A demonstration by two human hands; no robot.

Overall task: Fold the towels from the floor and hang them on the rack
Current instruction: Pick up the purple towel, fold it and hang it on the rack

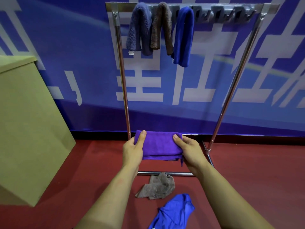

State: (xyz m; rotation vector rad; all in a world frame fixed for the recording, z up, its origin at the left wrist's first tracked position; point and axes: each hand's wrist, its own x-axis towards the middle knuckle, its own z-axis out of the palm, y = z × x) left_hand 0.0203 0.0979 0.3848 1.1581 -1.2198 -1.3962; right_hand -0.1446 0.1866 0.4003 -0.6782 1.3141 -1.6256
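Three towels (162, 30) hung on rack (206, 6); left hand (133, 150), right hand (189, 150) pinching folded purple towel (159, 144); two towels (165, 199) left on floor (247, 171).

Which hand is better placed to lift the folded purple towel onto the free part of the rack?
Right hand: it grips the folded purple towel on the side toward the rack's bare right part.

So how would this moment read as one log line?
left hand + right hand: hold folded purple towel | rack: three hung | floor: two left
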